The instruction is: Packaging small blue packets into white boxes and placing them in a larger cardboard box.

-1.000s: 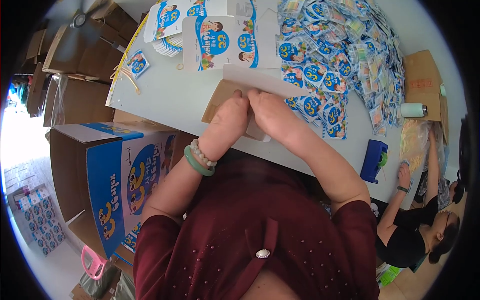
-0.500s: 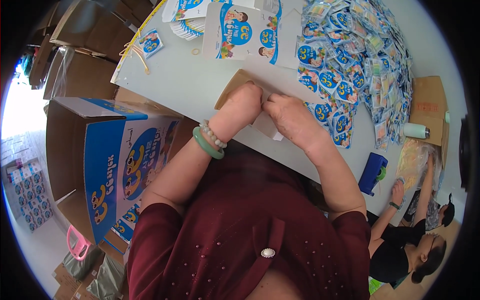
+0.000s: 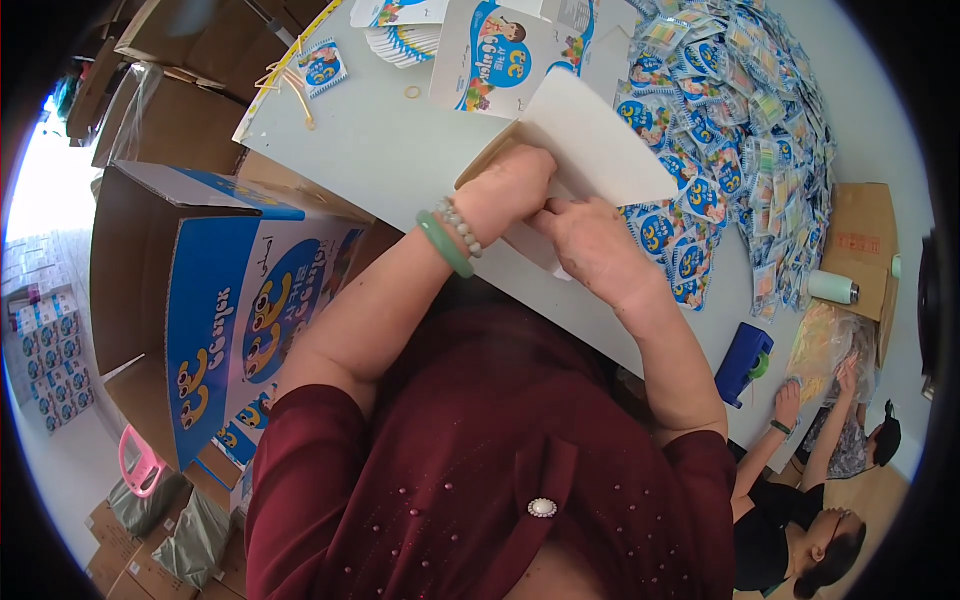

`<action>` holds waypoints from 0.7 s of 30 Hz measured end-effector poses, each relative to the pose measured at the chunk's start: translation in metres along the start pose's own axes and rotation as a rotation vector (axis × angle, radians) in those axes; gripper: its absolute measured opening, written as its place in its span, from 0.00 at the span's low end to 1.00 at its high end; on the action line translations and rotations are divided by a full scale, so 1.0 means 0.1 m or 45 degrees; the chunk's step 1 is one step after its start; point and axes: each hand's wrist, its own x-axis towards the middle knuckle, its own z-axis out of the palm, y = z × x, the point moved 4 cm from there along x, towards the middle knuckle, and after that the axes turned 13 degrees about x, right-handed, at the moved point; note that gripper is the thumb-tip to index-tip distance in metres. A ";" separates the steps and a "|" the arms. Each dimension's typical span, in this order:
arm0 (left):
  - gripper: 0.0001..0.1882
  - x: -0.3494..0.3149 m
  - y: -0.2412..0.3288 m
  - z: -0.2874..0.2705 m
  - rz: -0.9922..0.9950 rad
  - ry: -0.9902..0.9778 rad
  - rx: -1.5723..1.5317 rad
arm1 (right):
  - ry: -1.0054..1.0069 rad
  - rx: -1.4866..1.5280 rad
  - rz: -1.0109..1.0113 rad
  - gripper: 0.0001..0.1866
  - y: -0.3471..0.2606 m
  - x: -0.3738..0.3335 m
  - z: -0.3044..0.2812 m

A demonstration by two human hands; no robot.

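Observation:
A small carton (image 3: 597,137), white inside, stands opened between my two hands at the table's near edge. One broad white panel rises beyond the hands. My left hand (image 3: 512,183) is closed, its curled fingers reaching into the carton and mostly hidden. Beside it, my right hand (image 3: 600,245) is closed on the carton's near side, thumb and fingers pressed together close to the left hand. A green bangle (image 3: 445,245) and a beaded bracelet circle my left wrist. Past the carton lie flat printed cartons (image 3: 495,60) in white and blue.
A heap of small blue-and-white packets (image 3: 690,130) covers the right side of the table (image 3: 400,150). A blue tape dispenser (image 3: 742,362) and pale green bottle (image 3: 833,287) stand at the right, near a co-worker's hands (image 3: 787,402). An open large blue box (image 3: 210,330) stands at left.
The carton's white panel has swung up and now shows broadly beyond my hands. Both hands stay at the carton. The whole view has shifted slightly, and the co-worker's hands have moved closer together.

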 end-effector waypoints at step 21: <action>0.28 -0.96 -0.67 -0.60 -0.238 0.696 -0.530 | 0.034 -0.085 -0.296 0.12 -0.39 0.31 0.04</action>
